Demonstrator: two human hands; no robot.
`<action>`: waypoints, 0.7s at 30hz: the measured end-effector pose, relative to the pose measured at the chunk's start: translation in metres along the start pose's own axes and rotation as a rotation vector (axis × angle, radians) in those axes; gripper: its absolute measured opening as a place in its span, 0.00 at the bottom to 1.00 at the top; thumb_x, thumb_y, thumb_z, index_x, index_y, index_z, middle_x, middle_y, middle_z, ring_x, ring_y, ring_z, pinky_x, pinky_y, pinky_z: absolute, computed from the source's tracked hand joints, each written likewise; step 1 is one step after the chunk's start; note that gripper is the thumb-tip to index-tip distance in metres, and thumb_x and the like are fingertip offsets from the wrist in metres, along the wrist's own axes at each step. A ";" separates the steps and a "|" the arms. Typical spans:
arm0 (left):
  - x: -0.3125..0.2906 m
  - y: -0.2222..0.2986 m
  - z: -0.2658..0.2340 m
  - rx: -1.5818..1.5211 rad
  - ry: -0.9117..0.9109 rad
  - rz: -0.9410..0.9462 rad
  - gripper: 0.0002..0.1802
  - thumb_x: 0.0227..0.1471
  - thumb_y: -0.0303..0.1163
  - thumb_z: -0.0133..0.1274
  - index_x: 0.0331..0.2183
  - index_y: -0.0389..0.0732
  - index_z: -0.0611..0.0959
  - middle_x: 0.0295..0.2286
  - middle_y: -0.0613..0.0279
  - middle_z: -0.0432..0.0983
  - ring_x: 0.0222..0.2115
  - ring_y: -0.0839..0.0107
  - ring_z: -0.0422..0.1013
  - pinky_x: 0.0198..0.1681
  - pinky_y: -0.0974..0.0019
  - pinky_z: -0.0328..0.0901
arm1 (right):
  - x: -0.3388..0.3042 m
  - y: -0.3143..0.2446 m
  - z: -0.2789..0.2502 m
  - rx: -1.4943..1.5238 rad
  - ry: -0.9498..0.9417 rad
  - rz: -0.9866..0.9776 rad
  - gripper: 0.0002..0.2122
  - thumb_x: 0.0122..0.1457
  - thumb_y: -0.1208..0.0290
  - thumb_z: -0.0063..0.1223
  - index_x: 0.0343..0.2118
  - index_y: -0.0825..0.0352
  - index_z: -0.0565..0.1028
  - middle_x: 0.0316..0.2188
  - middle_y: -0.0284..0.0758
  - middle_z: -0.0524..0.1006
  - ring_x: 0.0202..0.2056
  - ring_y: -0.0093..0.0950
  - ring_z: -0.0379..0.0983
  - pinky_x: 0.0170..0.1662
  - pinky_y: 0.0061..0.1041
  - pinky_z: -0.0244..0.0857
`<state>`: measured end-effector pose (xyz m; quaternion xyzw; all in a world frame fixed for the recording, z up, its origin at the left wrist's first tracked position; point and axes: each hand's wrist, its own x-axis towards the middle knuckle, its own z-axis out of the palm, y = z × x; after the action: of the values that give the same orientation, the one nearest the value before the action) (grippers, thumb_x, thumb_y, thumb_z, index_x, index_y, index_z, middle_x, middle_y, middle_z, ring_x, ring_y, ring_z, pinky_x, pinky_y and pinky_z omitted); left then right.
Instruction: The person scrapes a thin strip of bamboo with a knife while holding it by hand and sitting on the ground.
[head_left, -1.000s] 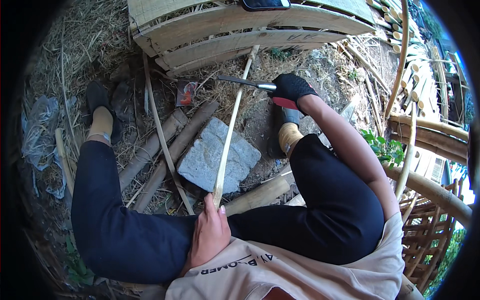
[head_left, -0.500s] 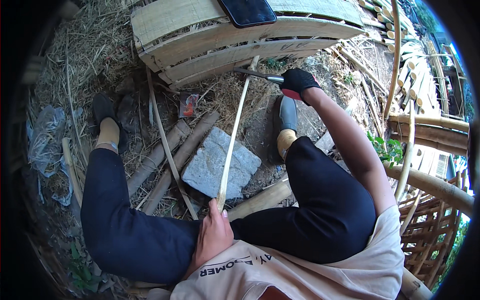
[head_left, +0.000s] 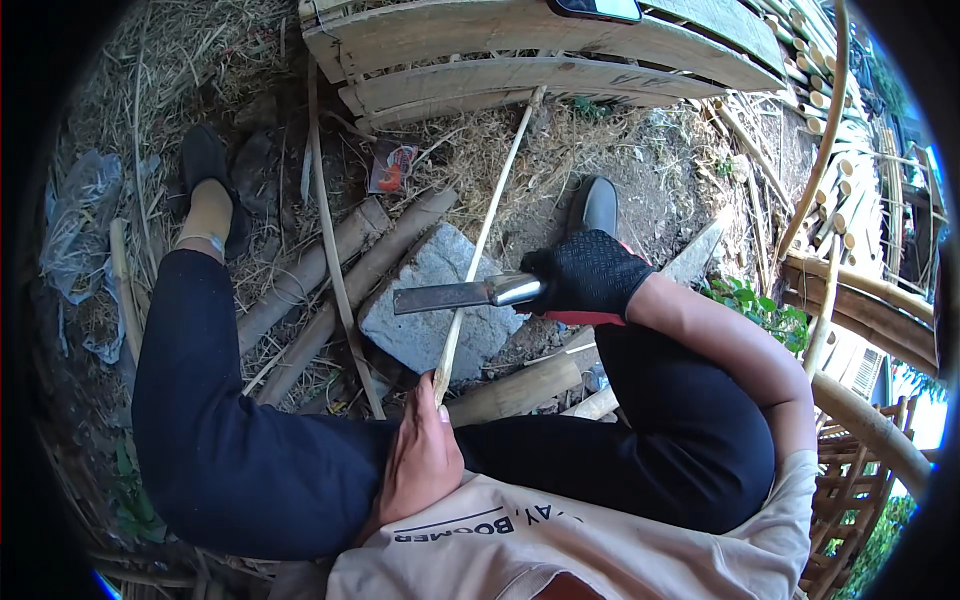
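My bare left hand (head_left: 422,455) rests at my lap, its fingers closed round the near end of a long, thin bamboo strip (head_left: 502,185). The strip slants away from me to the ground by the wooden crate. In a black glove with red edging, my right hand (head_left: 590,278) grips a knife (head_left: 440,298) by its handle. The wide, straight blade points left and lies across the strip, partway up from my left hand; whether it touches is hard to tell. Beneath them sits a rough grey stone block (head_left: 400,330).
A slatted wooden crate (head_left: 430,88) stands ahead with a phone (head_left: 596,8) on top. Bamboo poles (head_left: 310,330) lie left of the stone, and crumpled clear plastic (head_left: 88,210) lies farther left. Cut bamboo (head_left: 835,185) is stacked at the far right. Straw covers much ground.
My right hand has drawn the knife toward me along the strip, from near the crate to above the stone. My left hand keeps its hold. The view has shifted slightly.
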<state>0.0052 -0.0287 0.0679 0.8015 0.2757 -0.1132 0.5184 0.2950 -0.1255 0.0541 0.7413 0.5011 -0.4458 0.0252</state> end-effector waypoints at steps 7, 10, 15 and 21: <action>-0.001 -0.001 0.005 0.024 -0.079 -0.128 0.30 0.62 0.23 0.40 0.63 0.29 0.55 0.50 0.25 0.68 0.49 0.32 0.68 0.51 0.43 0.64 | 0.012 0.041 0.025 -0.092 0.086 0.163 0.13 0.52 0.60 0.59 0.37 0.61 0.82 0.33 0.45 0.82 0.39 0.45 0.80 0.44 0.41 0.73; -0.003 0.001 0.003 0.020 -0.086 -0.155 0.29 0.63 0.23 0.40 0.63 0.28 0.55 0.49 0.25 0.68 0.48 0.31 0.68 0.51 0.42 0.64 | 0.020 0.081 0.027 -0.027 0.280 0.300 0.12 0.49 0.66 0.60 0.36 0.64 0.83 0.33 0.47 0.82 0.37 0.47 0.80 0.43 0.40 0.74; -0.003 0.001 0.005 0.088 -0.042 -0.052 0.30 0.60 0.21 0.42 0.61 0.25 0.55 0.47 0.25 0.69 0.44 0.31 0.70 0.46 0.41 0.66 | 0.017 0.102 0.017 0.087 0.412 0.304 0.17 0.48 0.64 0.62 0.42 0.65 0.82 0.35 0.49 0.82 0.39 0.48 0.80 0.45 0.38 0.73; -0.001 0.002 0.005 0.054 -0.043 -0.104 0.29 0.62 0.24 0.41 0.62 0.27 0.57 0.49 0.25 0.68 0.48 0.30 0.69 0.51 0.44 0.65 | 0.008 0.038 0.009 -0.003 0.262 0.074 0.12 0.53 0.62 0.60 0.37 0.64 0.80 0.34 0.45 0.82 0.39 0.44 0.80 0.42 0.40 0.73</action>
<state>0.0053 -0.0339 0.0678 0.7972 0.3023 -0.1647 0.4959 0.3188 -0.1428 0.0275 0.8112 0.4731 -0.3429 -0.0229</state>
